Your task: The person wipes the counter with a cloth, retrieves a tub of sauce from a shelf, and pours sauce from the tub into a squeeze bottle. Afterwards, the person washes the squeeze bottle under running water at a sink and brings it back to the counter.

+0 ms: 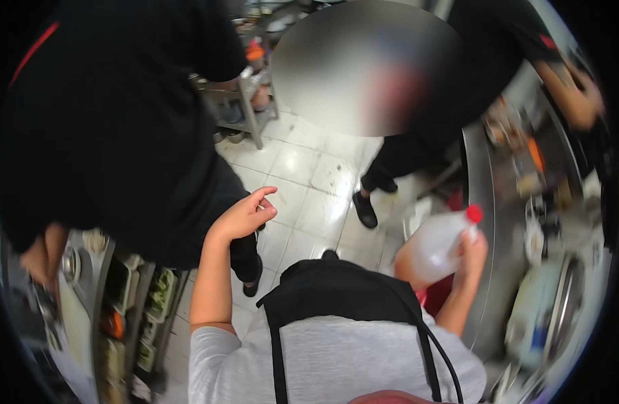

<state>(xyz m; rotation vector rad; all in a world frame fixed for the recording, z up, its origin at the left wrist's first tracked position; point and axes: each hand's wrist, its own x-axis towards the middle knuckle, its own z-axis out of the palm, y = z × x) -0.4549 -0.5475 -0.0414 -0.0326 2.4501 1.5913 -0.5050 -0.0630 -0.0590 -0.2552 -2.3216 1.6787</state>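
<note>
My right hand (472, 259) grips a large translucent plastic jug (431, 250) at its upper side, near the red screw cap. The jug is tilted, its cap end up and toward the right, and an orange-brown tint shows in its lower part. Below it, partly hidden, is something red (436, 293) whose kind I cannot make out. My left hand (245, 214) hangs in the air over the tiled floor, fingers loosely bent and apart, holding nothing. A black apron (343, 293) covers my front.
A person in black (114, 135) stands close on my left, beside a counter (87, 289) with food trays. Another person in black (444, 101) is ahead on the right. A steel counter (488, 303) with utensils runs along my right. A metal shelf (252, 111) stands farther back.
</note>
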